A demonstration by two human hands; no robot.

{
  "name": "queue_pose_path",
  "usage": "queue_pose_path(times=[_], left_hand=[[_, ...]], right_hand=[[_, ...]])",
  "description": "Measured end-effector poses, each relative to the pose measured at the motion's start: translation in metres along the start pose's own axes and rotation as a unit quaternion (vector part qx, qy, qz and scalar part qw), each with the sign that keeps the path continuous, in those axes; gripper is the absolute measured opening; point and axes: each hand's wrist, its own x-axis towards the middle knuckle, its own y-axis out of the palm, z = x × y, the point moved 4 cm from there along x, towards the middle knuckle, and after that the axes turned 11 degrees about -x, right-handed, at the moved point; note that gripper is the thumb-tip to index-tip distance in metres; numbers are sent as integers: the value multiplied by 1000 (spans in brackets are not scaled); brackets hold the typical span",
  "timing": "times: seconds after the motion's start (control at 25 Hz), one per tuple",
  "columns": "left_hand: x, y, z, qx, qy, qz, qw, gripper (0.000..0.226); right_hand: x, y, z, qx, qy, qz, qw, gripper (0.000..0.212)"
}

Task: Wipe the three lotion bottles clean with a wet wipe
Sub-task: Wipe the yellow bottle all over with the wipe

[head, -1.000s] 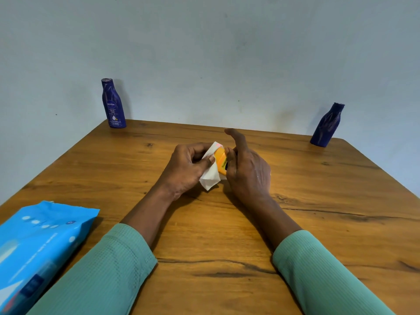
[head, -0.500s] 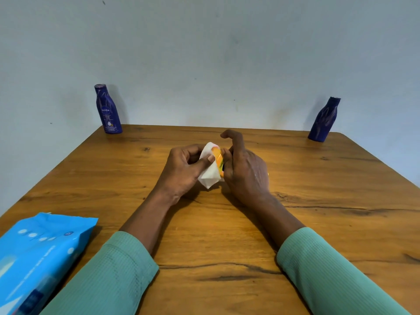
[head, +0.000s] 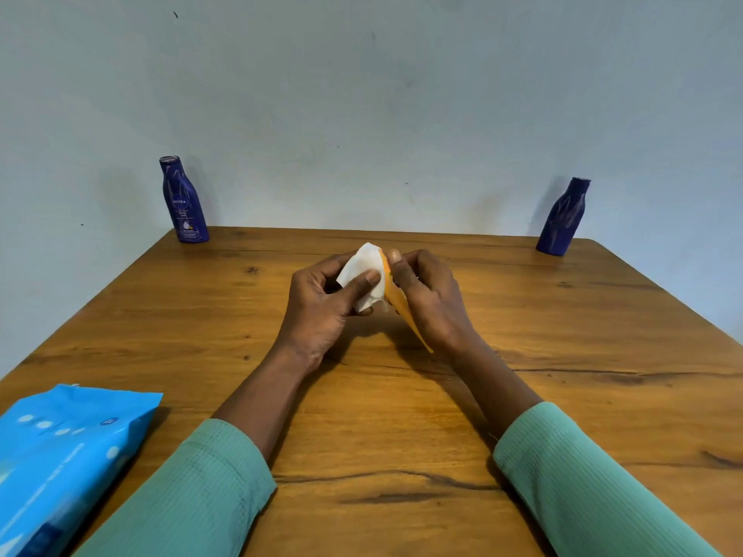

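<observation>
- Two dark-blue, upright: left bottle (head: pixel 184 201), right bottle (head: pixel 563 219).
- One orange bottle (head: pixel 396 301), tilted, right grip (head: pixel 430 299) wrapped round it.
- One white wipe (head: pixel 362 275), pinched in left grip (head: pixel 321 303), against it.

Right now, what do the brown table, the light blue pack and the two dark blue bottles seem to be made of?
Brown table: looks like wood with a smooth finish; grain and knots show.
Light blue pack: soft plastic film, slightly glossy and creased.
Dark blue bottles: probably plastic, glossy; pale highlights streak their sides.
</observation>
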Motion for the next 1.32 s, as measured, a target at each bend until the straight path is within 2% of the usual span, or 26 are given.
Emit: queue_pose_path(times=[0.08,0.16,0.28,0.36,0.48,0.56,0.72,0.96,1.12,1.2,1.32], left_hand=[[3,-9,-1,-2,9,-28,1000,24],[5,-17,-3,7,18,-42,999,26],[6,-23,-4,-2,4,-40,999,27],[8,-26,-4,2,-18,-16,1000,32],[10,-30,-3,-38,-53,10,998,41],[8,-24,-4,-79,-64,-1,995,42],[9,-15,-5,-56,-40,-22,997,36],[7,-21,-11,-91,-105,42,989,33],[6,-23,-9,-124,-142,41,981,29],[6,-22,-9,-131,-135,21,982,29],[9,-23,-7,-79,-97,-37,991,44]], right_hand=[[-5,6,0,6,-18,66,998,53],[-6,10,0,22,-33,110,993,51],[-14,15,3,188,14,160,969,34],[-22,20,6,291,71,200,933,37],[-25,20,9,313,104,270,905,44],[-27,19,12,309,108,299,896,47],[-26,21,10,327,112,324,881,54],[-21,16,-1,424,121,354,825,47],[-19,15,-4,454,130,380,795,50],[-19,16,-4,447,128,388,796,49],[-21,20,0,398,129,382,824,47]])
